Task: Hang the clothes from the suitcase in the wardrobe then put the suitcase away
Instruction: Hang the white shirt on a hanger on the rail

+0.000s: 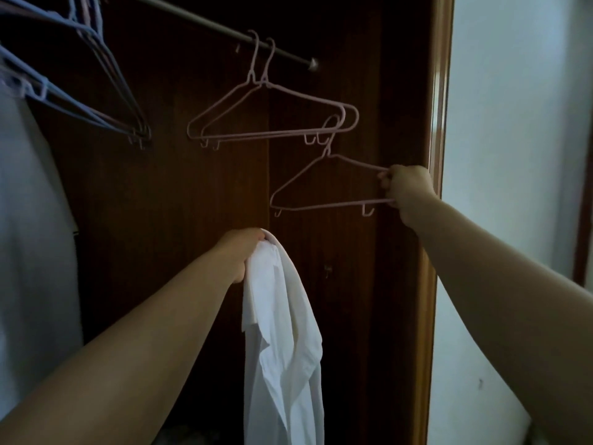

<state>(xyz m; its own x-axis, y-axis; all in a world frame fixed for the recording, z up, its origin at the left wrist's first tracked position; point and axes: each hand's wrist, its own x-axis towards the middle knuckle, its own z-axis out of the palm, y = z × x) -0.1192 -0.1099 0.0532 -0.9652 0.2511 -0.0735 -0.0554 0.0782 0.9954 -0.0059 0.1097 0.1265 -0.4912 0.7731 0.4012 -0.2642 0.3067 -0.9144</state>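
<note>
The right hand (406, 187) grasps the right end of a pink hanger (324, 206), fingers curled round its wire. The left hand (239, 252) clenches a bunched white shirt (282, 332), which hangs limp below it in front of the wardrobe's dark back panel (167, 194). The suitcase is out of view.

The held hanger's hook sits right against the right ends of two pink hangers (256, 135) on the rod (208, 24), and I cannot tell whether it is caught. If it is, a tug would likely drag them towards the rod's right end. The shirt, held only in a bunch, may slip while being threaded.

Blue hangers (80, 91) and a pale garment (29, 220) crowd the rod's left part; the door frame (439, 123) stands just beside the right hand.
</note>
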